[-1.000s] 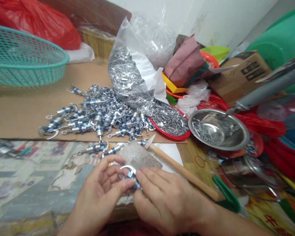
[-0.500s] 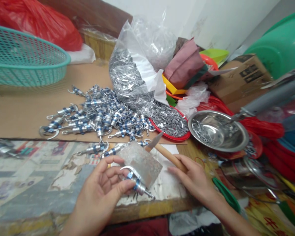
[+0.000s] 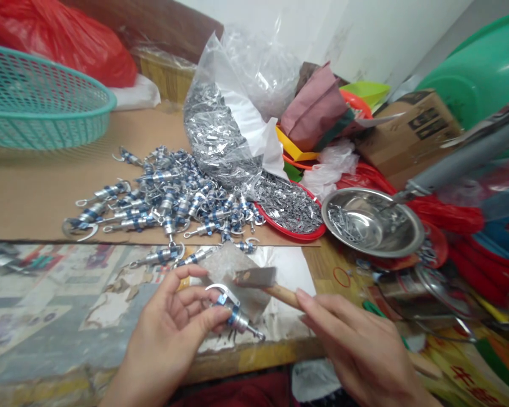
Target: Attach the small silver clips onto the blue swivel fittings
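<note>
My left hand (image 3: pixel 169 328) is closed on a small silver metal hook fitting (image 3: pixel 238 319) with blue bands, a curved hook at one end and a thin rod at the other. The fitting is at the near edge of a flat grey metal block (image 3: pixel 227 261). My right hand (image 3: pixel 356 339) grips the wooden handle of a hammer (image 3: pixel 257 277). The hammer's head hangs over the block, just above the fitting; whether it touches the block I cannot tell. Behind my hands lies a pile of similar hook fittings (image 3: pixel 178 198).
A clear bag of small metal parts (image 3: pixel 218 130) stands beside a red tray (image 3: pixel 316 233) of the same parts. Rightward are a steel bowl (image 3: pixel 407 243) and a cardboard box (image 3: pixel 411 130). A turquoise basket (image 3: pixel 46 121) sits at the back left.
The hammer's head has turned and come lower, and my right hand has rolled over and moved nearer. My left hand still holds the hook fitting in about the same place.
</note>
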{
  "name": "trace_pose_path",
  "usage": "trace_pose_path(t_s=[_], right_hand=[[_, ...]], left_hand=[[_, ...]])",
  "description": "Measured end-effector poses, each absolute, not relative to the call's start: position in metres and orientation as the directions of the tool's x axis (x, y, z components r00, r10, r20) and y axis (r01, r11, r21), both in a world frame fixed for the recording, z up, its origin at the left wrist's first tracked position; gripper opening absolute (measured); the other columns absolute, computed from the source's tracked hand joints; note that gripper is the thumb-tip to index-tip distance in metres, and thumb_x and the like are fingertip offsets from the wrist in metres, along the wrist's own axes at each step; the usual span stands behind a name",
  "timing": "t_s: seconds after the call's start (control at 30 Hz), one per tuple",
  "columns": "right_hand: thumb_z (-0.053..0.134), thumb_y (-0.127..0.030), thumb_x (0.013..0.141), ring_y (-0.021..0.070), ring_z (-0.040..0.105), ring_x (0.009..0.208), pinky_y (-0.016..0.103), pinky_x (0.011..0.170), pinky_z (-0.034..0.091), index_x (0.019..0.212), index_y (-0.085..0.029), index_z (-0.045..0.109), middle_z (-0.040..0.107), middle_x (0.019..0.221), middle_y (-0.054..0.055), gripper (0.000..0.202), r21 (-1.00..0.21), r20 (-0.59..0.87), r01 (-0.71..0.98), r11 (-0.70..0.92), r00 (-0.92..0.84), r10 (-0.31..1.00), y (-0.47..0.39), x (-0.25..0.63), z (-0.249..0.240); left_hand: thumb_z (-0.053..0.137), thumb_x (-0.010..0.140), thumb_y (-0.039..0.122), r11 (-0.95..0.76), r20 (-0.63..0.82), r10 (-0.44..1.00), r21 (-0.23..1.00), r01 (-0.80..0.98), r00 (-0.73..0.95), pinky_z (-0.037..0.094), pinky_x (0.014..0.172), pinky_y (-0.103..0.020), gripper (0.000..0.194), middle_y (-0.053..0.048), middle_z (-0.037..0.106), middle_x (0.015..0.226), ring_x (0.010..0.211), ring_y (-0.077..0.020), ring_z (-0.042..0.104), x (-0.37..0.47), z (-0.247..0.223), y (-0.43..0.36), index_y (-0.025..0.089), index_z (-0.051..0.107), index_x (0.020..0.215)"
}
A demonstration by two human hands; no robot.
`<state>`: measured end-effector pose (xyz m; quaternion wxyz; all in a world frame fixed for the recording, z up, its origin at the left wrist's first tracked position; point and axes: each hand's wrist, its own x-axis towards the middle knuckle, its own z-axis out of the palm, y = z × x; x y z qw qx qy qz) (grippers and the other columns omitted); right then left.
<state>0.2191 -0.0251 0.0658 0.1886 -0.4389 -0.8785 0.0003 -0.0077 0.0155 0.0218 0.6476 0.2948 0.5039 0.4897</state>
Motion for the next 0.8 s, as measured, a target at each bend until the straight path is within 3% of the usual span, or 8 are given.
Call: trace_pose_path(t_s=[0.1, 0.2, 0.3, 0.37, 0.47, 0.57, 0.67, 0.8], right_hand=[[0.040, -0.004, 0.083, 0.0139, 0.064, 0.068, 0.020, 0.057, 0.050, 0.129, -0.022, 0.048, 0.068, 0.083, 0.005, 0.050, -0.175, 0.348, 0.751, 0.636, -0.557, 0.754, -0.022, 0.213, 0.064], [0.046, -0.011, 0.086, 0.0141, 0.065, 0.073, 0.022, 0.061, 0.052, 0.126, -0.021, 0.053, 0.068, 0.088, 0.005, 0.042, -0.361, 0.332, 0.762, 0.537, -0.434, 0.838, -0.008, 0.215, 0.053], [0.056, -0.023, 0.085, 0.0197, 0.065, 0.092, 0.029, 0.077, 0.054, 0.122, -0.018, 0.058, 0.068, 0.107, 0.009, 0.037, -0.567, 0.279, 0.766, 0.304, -0.168, 0.945, 0.013, 0.224, 0.035], [0.059, -0.028, 0.083, 0.0217, 0.066, 0.094, 0.033, 0.079, 0.054, 0.118, -0.016, 0.061, 0.068, 0.110, 0.010, 0.037, -0.621, 0.159, 0.756, 0.208, -0.139, 0.977, 0.026, 0.229, 0.026], [0.058, -0.030, 0.084, 0.0187, 0.067, 0.085, 0.030, 0.074, 0.055, 0.109, -0.020, 0.066, 0.071, 0.098, 0.006, 0.028, -0.520, 0.088, 0.826, 0.219, -0.203, 0.975, 0.047, 0.234, 0.022], [0.051, -0.022, 0.089, 0.0191, 0.063, 0.093, 0.032, 0.083, 0.050, 0.105, -0.017, 0.068, 0.068, 0.100, 0.009, 0.024, -0.341, 0.194, 0.921, 0.187, -0.126, 0.973, 0.083, 0.241, 0.026], [0.049, -0.014, 0.089, 0.0230, 0.058, 0.103, 0.040, 0.092, 0.044, 0.108, -0.010, 0.063, 0.062, 0.109, 0.014, 0.024, -0.242, 0.225, 0.966, 0.085, -0.030, 0.974, 0.128, 0.254, 0.026], [0.054, -0.028, 0.089, 0.0194, 0.059, 0.097, 0.040, 0.083, 0.049, 0.110, -0.017, 0.057, 0.058, 0.113, 0.007, 0.024, -0.146, 0.170, 0.989, 0.034, -0.009, 0.985, 0.166, 0.263, 0.017]], left_hand=[[0.078, 0.048, 0.017, 0.358, -0.377, 0.926, 0.870, -0.340, 0.011, 0.058, 0.051, -0.021, 0.054, 0.007, 0.070, 0.056, 0.052, -0.0135, 0.068, -0.008, 0.025, 0.016, 0.021, 0.045, 0.090], [0.077, 0.048, 0.020, 0.354, -0.369, 0.929, 0.891, -0.283, 0.002, 0.058, 0.054, -0.022, 0.045, 0.006, 0.071, 0.058, 0.056, -0.0148, 0.070, -0.011, 0.026, 0.016, 0.020, 0.053, 0.087], [0.074, 0.054, 0.026, 0.294, -0.293, 0.956, 0.954, -0.051, 0.030, 0.058, 0.061, -0.025, 0.022, 0.000, 0.076, 0.064, 0.063, -0.0185, 0.071, -0.016, 0.026, 0.017, 0.019, 0.068, 0.074], [0.070, 0.061, 0.029, 0.145, -0.156, 0.985, 0.979, 0.146, 0.069, 0.057, 0.065, -0.026, 0.011, -0.003, 0.077, 0.070, 0.066, -0.0193, 0.071, -0.021, 0.023, 0.017, 0.021, 0.074, 0.068], [0.069, 0.068, 0.027, -0.175, 0.143, 0.982, 0.932, 0.319, 0.120, 0.053, 0.071, -0.025, 0.006, -0.002, 0.073, 0.079, 0.076, -0.0182, 0.068, -0.027, 0.018, 0.018, 0.026, 0.076, 0.069], [0.070, 0.070, 0.022, -0.400, 0.369, 0.916, 0.819, 0.411, 0.157, 0.049, 0.078, -0.024, 0.006, -0.002, 0.066, 0.087, 0.085, -0.0171, 0.064, -0.030, 0.014, 0.022, 0.027, 0.073, 0.072], [0.067, 0.073, 0.019, -0.492, 0.431, 0.871, 0.764, 0.418, 0.237, 0.048, 0.072, -0.021, 0.006, -0.001, 0.064, 0.083, 0.080, -0.0149, 0.064, -0.028, 0.016, 0.024, 0.023, 0.070, 0.074], [0.066, 0.074, 0.016, -0.494, 0.416, 0.868, 0.779, 0.385, 0.272, 0.048, 0.064, -0.017, 0.009, 0.001, 0.066, 0.075, 0.069, -0.0117, 0.065, -0.024, 0.022, 0.026, 0.022, 0.071, 0.077]])
